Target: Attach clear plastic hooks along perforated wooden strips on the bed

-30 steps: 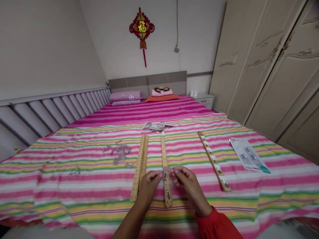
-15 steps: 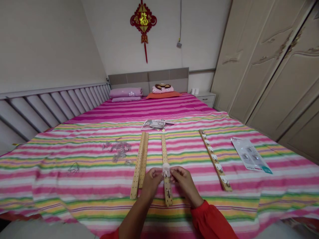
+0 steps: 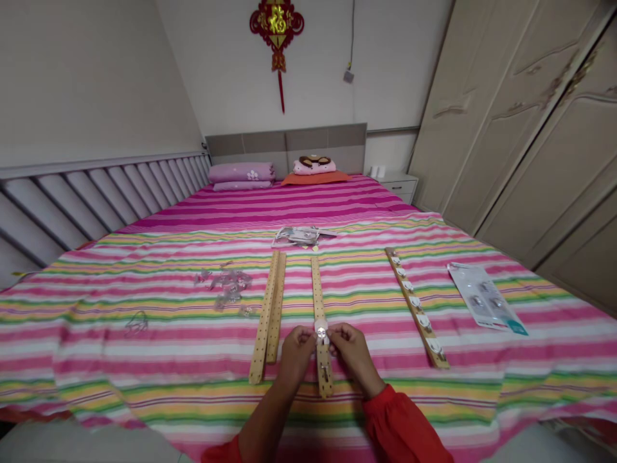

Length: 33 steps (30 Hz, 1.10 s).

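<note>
My left hand [image 3: 295,350] and my right hand [image 3: 351,350] meet over the near part of a perforated wooden strip [image 3: 317,289] lying on the striped bedspread [image 3: 144,360]. Both pinch a small white round hook [image 3: 321,327] and hold it against the strip. A metal hook [image 3: 325,370] sits on the strip just below them. Two more wooden strips [image 3: 270,308] lie side by side to the left. Another strip [image 3: 415,305] to the right carries several white hooks.
A heap of clear plastic hooks [image 3: 226,286] lies left of the strips, and a single one [image 3: 137,321] farther left. An opened packet [image 3: 301,236] lies beyond the strips, a blister card [image 3: 484,299] at the right. Wardrobe doors [image 3: 525,128] stand along the right.
The white hook has come down from just above the strip onto it, with both hands drawing closer together around it. The view has tilted slightly.
</note>
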Each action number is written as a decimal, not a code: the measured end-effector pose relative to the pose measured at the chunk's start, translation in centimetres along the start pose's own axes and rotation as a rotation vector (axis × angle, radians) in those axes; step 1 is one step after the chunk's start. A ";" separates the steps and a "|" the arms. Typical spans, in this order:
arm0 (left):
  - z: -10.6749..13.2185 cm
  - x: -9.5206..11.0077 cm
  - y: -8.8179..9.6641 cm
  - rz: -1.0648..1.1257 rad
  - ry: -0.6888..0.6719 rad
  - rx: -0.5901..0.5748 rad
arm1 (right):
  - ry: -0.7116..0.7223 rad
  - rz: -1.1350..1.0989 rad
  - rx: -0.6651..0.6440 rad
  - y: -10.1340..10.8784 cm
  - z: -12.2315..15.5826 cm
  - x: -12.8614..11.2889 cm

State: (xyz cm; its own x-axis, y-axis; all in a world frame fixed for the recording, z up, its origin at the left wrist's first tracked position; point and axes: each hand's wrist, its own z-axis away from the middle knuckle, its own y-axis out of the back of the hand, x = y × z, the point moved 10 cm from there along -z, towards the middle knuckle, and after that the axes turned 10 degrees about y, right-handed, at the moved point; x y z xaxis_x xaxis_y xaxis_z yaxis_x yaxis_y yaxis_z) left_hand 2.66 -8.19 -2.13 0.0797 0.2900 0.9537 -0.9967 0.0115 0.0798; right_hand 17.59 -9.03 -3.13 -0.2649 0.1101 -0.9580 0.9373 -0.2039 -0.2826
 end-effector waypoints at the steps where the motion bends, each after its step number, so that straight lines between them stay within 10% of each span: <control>1: 0.0 0.0 0.0 -0.015 -0.002 0.007 | 0.000 0.003 0.001 0.0 0.0 0.1; 33: 0.2 -0.5 0.1 -0.071 0.019 0.089 | 0.027 0.046 0.024 0.4 0.1 0.6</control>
State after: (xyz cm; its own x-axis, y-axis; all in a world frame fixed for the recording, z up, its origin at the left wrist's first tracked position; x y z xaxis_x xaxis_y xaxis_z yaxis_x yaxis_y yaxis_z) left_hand 2.53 -8.55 -2.56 0.1490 0.3092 0.9393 -0.9835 -0.0518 0.1731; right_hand 17.79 -9.12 -3.81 -0.2147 0.1260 -0.9685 0.9427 -0.2325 -0.2392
